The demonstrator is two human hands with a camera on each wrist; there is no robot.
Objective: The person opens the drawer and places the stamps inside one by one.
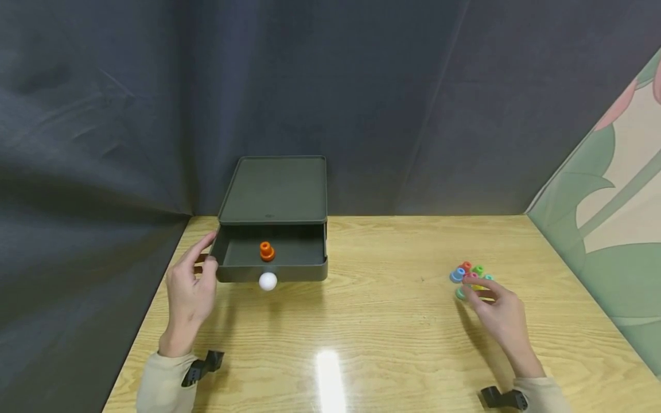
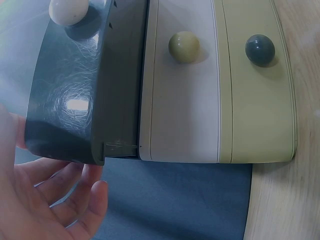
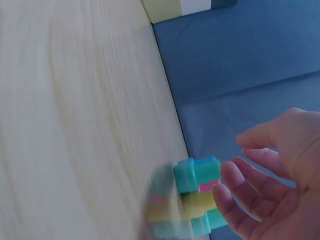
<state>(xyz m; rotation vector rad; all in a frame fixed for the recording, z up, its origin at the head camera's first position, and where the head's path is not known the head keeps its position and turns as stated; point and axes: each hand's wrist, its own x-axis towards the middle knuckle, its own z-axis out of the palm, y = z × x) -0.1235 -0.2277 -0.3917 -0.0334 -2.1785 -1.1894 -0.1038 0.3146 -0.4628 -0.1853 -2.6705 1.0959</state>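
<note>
A dark grey drawer (image 1: 289, 274) is pulled out of a small cabinet (image 1: 281, 189), with a round white knob (image 1: 267, 281) on its front. Inside it stands an orange stepped plastic piece (image 1: 266, 252). Along the drawer's left side is my left hand (image 1: 191, 287), fingers loosely extended and touching near the front corner. To the right, my right hand (image 1: 498, 310) hovers at a cluster of small stepped pieces, thumb and fingertips parted. Blue (image 1: 457, 275), red (image 1: 466, 267) and green (image 1: 478, 270) pieces show there. A teal piece (image 3: 195, 175) sits right by the fingertips in the right wrist view.
Below the pulled drawer, the cabinet has a whitish drawer (image 2: 185, 110) and a yellow-green drawer (image 2: 260, 105), both closed. A dark cloth (image 1: 361, 103) hangs behind the wooden table (image 1: 382, 344) and on its left. A floral panel (image 1: 619, 229) borders the right side.
</note>
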